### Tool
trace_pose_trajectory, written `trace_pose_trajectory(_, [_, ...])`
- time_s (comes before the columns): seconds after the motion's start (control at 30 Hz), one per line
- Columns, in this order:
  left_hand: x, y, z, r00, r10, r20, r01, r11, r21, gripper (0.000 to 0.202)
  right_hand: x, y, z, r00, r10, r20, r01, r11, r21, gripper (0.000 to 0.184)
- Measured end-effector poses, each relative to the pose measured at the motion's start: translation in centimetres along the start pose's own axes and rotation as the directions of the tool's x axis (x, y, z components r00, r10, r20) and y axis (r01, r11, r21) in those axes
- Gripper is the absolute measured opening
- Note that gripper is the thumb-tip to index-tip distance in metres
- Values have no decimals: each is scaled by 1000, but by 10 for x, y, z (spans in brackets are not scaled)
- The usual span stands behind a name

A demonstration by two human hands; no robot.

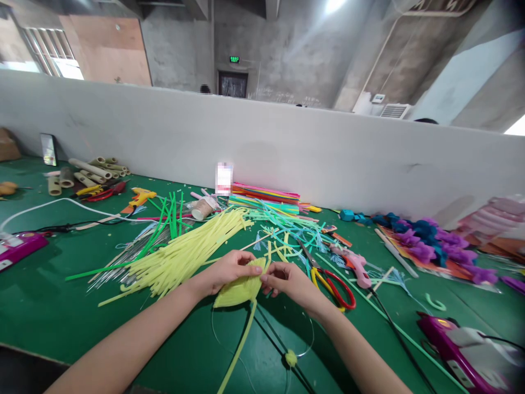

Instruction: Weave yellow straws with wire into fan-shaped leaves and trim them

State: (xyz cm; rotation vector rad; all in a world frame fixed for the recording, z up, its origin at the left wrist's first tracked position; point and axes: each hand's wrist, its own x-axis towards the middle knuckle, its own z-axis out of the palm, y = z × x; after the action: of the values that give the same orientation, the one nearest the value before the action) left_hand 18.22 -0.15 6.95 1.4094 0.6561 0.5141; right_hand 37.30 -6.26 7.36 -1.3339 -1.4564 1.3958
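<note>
A yellow fan-shaped pipe-cleaner piece (233,294) is held above the green table, made of stems laid side by side. My left hand (229,271) is closed on it, thumb on top. At its right edge, my right hand (293,282) pinches closed; its fingertips partly hide what they grip, apparently the edge or a stem there. One long yellow pipe cleaner (241,347) hangs from the piece toward me. Below lie a loop of clear line (312,334) and a small yellow ball (291,358) on thin dark rods.
Loose yellow pipe cleaners (192,246) lie left of my hands, green ones (172,219) behind. Scissors (334,284) and a pink glue gun (356,265) lie at right. A yellow glue gun (142,197), power strips (455,350) and purple flowers (430,243) surround them. A white partition (262,137) stands behind.
</note>
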Motion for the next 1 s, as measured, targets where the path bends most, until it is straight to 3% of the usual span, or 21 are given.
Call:
trace_pose_trajectory(0.27, [1, 4, 4, 998, -5, -63, 4, 1000, -14, 35, 3, 2, -5, 983, -44, -178, 58, 995, 75, 33])
trace_pose_trajectory(0.4, [3, 7, 7, 990, 49, -129, -52, 999, -15, 31, 2, -1, -6, 981, -54, -189, 76, 991, 108, 32])
trace_pose_trajectory(1.0, [1, 5, 6, 995, 33, -91, -32, 999, 17, 28, 1, -3, 2, 980, -13, -201, 45, 987, 157, 35])
